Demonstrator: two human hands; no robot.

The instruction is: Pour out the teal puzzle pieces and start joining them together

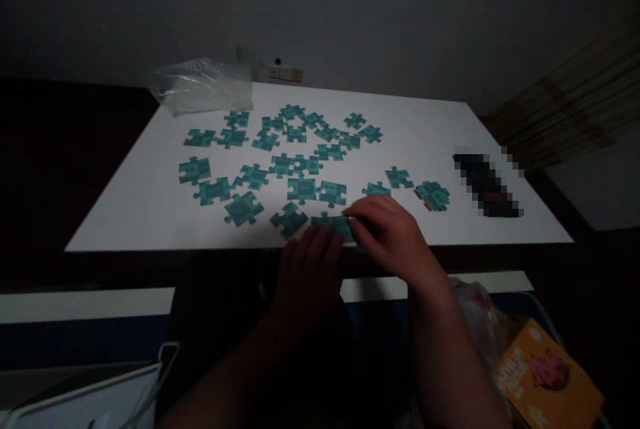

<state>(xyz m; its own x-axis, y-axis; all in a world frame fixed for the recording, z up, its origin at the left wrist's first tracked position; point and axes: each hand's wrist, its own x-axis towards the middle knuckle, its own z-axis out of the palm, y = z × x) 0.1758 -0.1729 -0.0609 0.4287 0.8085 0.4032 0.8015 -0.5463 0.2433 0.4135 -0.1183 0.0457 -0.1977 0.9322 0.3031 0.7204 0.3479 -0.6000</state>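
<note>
Near the front edge of the table, teal jigsaw puzzle pieces [327,221] lie partly under my fingers. My left hand [313,269] lies with its fingers stretched out, the tips resting on them. From the right, my right hand [393,232] pinches the right-hand puzzle piece [346,230] between thumb and forefinger; the fingers cover part of it, and I cannot tell whether it is joined to its neighbour. One loose puzzle piece [290,219] lies just left of my left fingertips. Another puzzle piece [377,189] shows partly behind my right hand.
Several more teal puzzle pieces [301,187] are spread over the white table [135,202]. A small stack of pieces [433,196] sits right of my hand. A clear plastic bag [203,85] lies back left, a blurred dark object [487,185] right. Below stands an orange box [550,375].
</note>
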